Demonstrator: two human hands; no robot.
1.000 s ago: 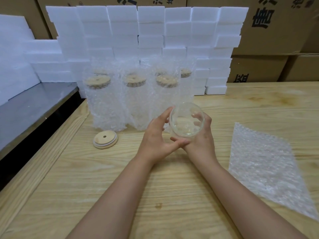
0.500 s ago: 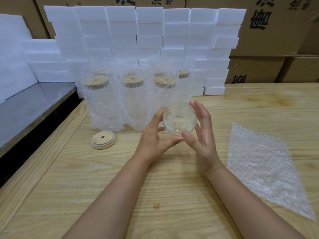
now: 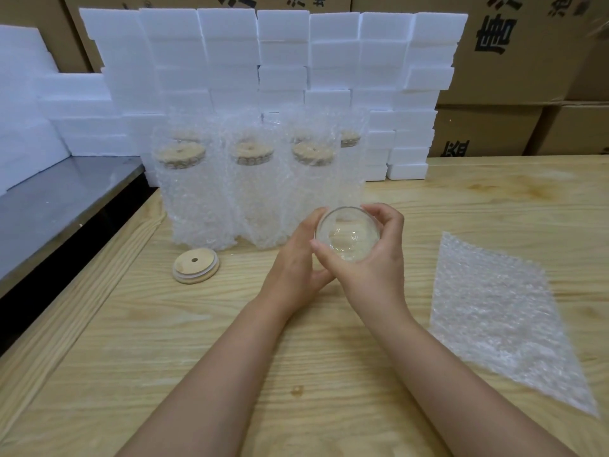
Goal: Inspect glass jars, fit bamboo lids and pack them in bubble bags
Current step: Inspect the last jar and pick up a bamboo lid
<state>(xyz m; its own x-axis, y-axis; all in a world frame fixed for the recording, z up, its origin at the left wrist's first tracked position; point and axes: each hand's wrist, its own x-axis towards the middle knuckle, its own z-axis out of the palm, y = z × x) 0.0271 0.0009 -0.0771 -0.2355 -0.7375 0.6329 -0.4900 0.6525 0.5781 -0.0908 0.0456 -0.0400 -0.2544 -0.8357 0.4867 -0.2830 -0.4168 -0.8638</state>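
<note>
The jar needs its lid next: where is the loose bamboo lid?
In the head view, the lid lies flat on the table, left of the left hand, just before the leftmost bagged jar.

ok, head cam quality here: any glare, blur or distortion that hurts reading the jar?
Head view: soft, even light, only faint shadows on the pale wooden table; the clear glass jar shows small highlights and low contrast; stacked white foam blocks nearly blown out, rows bowed by the wide lens; top right corner smeared.
</note>
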